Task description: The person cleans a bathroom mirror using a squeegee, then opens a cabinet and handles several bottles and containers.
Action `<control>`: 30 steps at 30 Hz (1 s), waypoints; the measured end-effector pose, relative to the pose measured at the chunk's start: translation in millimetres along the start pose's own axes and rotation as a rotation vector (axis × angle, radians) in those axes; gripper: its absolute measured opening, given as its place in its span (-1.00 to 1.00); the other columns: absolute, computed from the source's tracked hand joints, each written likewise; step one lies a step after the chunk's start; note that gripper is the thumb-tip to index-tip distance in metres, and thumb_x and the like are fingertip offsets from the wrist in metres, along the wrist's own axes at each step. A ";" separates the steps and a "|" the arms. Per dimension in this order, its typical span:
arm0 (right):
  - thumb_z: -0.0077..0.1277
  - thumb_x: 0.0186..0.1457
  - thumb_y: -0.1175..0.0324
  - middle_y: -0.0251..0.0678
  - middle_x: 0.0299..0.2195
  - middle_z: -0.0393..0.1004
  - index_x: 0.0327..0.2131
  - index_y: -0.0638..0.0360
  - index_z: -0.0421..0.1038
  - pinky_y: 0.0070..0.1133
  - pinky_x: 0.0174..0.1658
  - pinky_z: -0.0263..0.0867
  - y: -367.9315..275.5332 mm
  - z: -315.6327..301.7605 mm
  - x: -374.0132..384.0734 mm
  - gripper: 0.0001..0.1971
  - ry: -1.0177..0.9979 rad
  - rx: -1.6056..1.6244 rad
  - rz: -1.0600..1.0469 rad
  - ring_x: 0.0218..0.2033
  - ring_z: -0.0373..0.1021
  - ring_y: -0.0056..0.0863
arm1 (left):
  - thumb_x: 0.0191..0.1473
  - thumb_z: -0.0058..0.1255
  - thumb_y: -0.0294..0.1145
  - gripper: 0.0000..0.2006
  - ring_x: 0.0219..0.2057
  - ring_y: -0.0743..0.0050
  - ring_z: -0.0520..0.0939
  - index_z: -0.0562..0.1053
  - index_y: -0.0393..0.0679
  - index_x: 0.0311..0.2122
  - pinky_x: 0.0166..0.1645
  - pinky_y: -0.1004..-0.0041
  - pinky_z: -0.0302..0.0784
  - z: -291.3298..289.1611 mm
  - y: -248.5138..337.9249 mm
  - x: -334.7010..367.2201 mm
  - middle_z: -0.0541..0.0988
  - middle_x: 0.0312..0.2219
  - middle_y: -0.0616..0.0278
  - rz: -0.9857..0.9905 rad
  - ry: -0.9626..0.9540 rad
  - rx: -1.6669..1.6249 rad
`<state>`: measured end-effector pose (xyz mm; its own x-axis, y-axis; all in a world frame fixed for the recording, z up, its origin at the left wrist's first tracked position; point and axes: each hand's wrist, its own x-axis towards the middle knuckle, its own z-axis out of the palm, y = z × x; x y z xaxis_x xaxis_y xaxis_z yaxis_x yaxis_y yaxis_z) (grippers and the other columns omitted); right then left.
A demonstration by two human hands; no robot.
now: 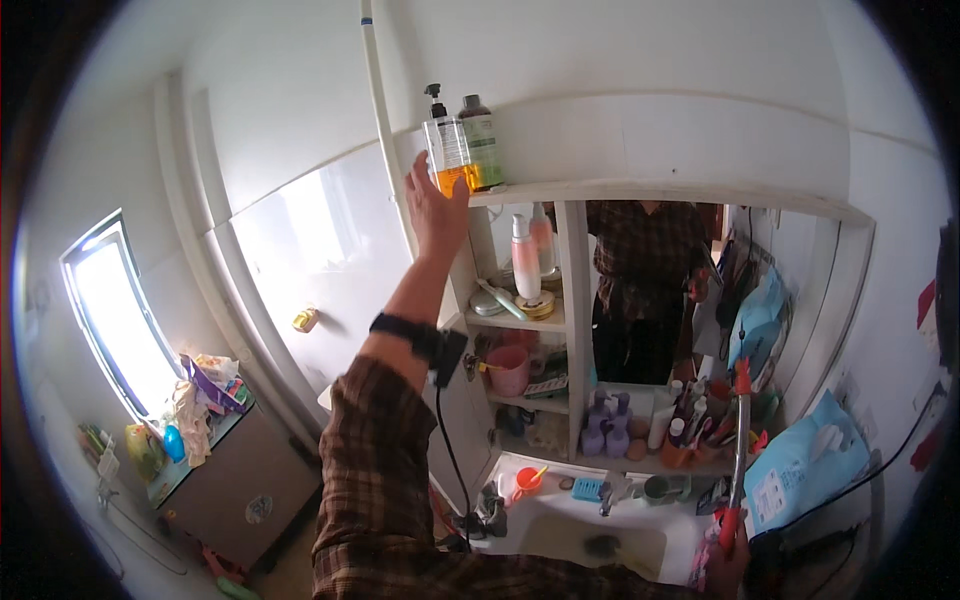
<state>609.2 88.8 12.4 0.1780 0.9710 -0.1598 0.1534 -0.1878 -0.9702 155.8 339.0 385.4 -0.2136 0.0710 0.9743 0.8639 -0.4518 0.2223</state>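
My left hand [437, 205] is raised to the top of the wall cabinet, fingers and thumb apart. It is right at a clear pump bottle [446, 150] with amber liquid and a black pump; whether the skin touches it I cannot tell. Beside that bottle stands a green bottle with a dark cap [481, 140]. Low on the right, my right hand [726, 565] is closed round the red handle of a long metal-shafted tool [740, 440]. The tool points upward, and its red upper end is in front of the mirror.
The open cabinet shelves [535, 322] hold a pink pump bottle [525, 258], tins and a pink cup [508, 370]. Below are a sink [560, 530], an orange cup [527, 482] and purple bottles [606, 425]. A mirror [640, 300] and blue packages [808, 465] are rightward; a cluttered counter [225, 425] stands left.
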 end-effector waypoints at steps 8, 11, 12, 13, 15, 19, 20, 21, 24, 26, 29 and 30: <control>-0.11 -0.02 0.44 -0.31 -0.20 0.29 0.06 0.22 0.04 -0.64 -0.18 0.16 -9.6 9.1 -20.2 -0.48 0.209 0.039 -0.453 -0.25 0.23 -0.56 | -0.26 0.11 0.01 -0.07 -0.07 -0.01 0.33 -0.11 -0.21 0.12 -0.01 0.30 0.25 42.9 -50.0 32.3 0.29 -0.10 -0.14 -0.404 -0.217 0.203; -0.10 -0.03 0.44 -0.31 -0.20 0.29 0.03 0.26 0.07 -0.63 -0.18 0.16 -9.7 8.8 -25.2 -0.50 0.213 0.099 -0.414 -0.26 0.23 -0.55 | -0.30 0.15 -0.01 -0.08 -0.19 -0.02 0.45 -0.05 -0.25 0.10 -0.10 0.27 0.34 46.2 -61.6 34.0 0.41 -0.23 -0.16 -0.402 -0.237 0.062; -0.09 -0.04 0.43 -0.31 -0.20 0.29 0.02 0.26 0.09 -0.63 -0.19 0.17 -9.9 9.5 -26.3 -0.50 0.252 0.080 -0.451 -0.28 0.23 -0.55 | -0.29 0.16 -0.04 -0.12 -0.20 0.03 0.46 -0.01 -0.27 0.07 -0.12 0.30 0.35 46.3 -65.5 35.3 0.42 -0.24 -0.14 -0.442 -0.225 0.021; -0.09 -0.04 0.43 -0.31 -0.20 0.29 0.02 0.26 0.09 -0.63 -0.19 0.17 -6.0 7.4 -26.7 -0.50 0.253 0.077 -0.445 -0.28 0.23 -0.55 | -0.29 0.17 -0.07 -0.16 -0.20 0.07 0.46 0.03 -0.29 0.05 -0.13 0.33 0.36 45.8 -62.6 34.8 0.42 -0.25 -0.12 -0.485 -0.215 -0.023; -0.09 -0.04 0.44 -0.29 -0.21 0.30 0.02 0.27 0.09 -0.63 -0.26 0.21 9.2 -1.0 -24.9 -0.50 0.217 0.035 -0.224 -0.33 0.25 -0.55 | -0.27 0.16 -0.08 -0.20 -0.22 0.14 0.47 0.07 -0.31 0.02 -0.15 0.36 0.36 42.7 -57.2 33.9 0.43 -0.26 -0.08 -0.496 -0.168 -0.086; -0.10 -0.05 0.47 -0.34 -0.29 0.32 0.02 0.27 0.09 -0.67 -0.38 0.22 31.0 -0.3 -8.6 -0.51 0.395 -0.220 -0.610 -0.43 0.25 -0.62 | -0.22 0.14 -0.10 -0.29 -0.26 0.29 0.47 0.13 -0.36 -0.05 -0.18 0.43 0.36 26.4 -62.1 45.5 0.43 -0.29 0.04 -0.483 -0.064 -0.297; -0.10 -0.04 0.47 -0.35 -0.31 0.32 0.02 0.26 0.09 -0.70 -0.41 0.20 32.2 -0.3 -7.3 -0.51 0.386 -0.216 -0.624 -0.46 0.23 -0.66 | -0.16 0.09 -0.11 -0.37 -0.26 0.35 0.46 0.16 -0.32 -0.07 -0.18 0.46 0.36 19.0 -62.9 48.1 0.42 -0.27 0.06 -0.440 -0.100 -0.339; -0.10 -0.04 0.47 -0.36 -0.32 0.32 0.02 0.26 0.09 -0.73 -0.45 0.18 32.6 0.4 -6.7 -0.52 0.377 -0.211 -0.641 -0.49 0.21 -0.70 | -0.16 0.09 -0.11 -0.37 -0.26 0.35 0.46 0.16 -0.32 -0.07 -0.18 0.46 0.36 11.9 -62.9 49.4 0.42 -0.27 0.06 -0.440 -0.094 -0.331; -0.10 -0.03 0.47 -0.39 -0.36 0.31 0.03 0.23 0.08 -0.78 -0.48 0.13 16.1 3.7 -18.3 -0.50 0.169 0.038 -0.315 -0.51 0.17 -0.75 | -0.02 -0.07 -0.10 -0.56 -0.19 0.34 0.46 0.24 -0.17 -0.10 -0.19 0.36 0.43 -11.0 -46.7 41.5 0.41 -0.24 0.15 -0.519 -0.253 -0.936; -0.10 -0.02 0.47 -0.39 -0.39 0.31 0.04 0.22 0.06 -0.77 -0.50 0.13 11.4 11.5 -16.2 -0.50 0.147 0.125 -0.384 -0.53 0.17 -0.74 | -0.02 -0.11 -0.05 -0.54 -0.18 0.31 0.45 0.24 -0.15 -0.10 -0.21 0.35 0.44 -26.5 -37.3 29.8 0.41 -0.22 0.15 -0.535 -0.352 -1.031; -0.12 -0.01 0.48 -0.42 -0.46 0.28 0.05 0.21 0.04 -0.75 -0.54 0.12 -10.8 23.1 -14.9 -0.50 0.158 0.132 -0.489 -0.58 0.16 -0.72 | -0.06 -0.22 0.14 -0.46 -0.17 0.24 0.45 0.25 -0.06 -0.08 -0.29 0.36 0.48 -44.4 -21.0 1.6 0.41 -0.19 0.12 -0.546 -0.515 -1.164; -0.13 0.00 0.49 -0.45 -0.51 0.26 0.05 0.20 0.03 -0.73 -0.57 0.12 -17.1 25.5 -14.6 -0.50 0.192 0.049 -0.532 -0.61 0.16 -0.71 | -0.07 -0.21 0.15 -0.46 -0.18 0.25 0.45 0.25 -0.03 -0.07 -0.31 0.36 0.48 -49.4 -16.0 -11.4 0.41 -0.20 0.12 -0.579 -0.513 -1.242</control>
<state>579.2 81.6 26.7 0.2632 0.8845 0.3852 0.2257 0.3317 -0.9160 121.8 301.5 369.0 0.0245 0.6878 0.7255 -0.2815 -0.6916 0.6652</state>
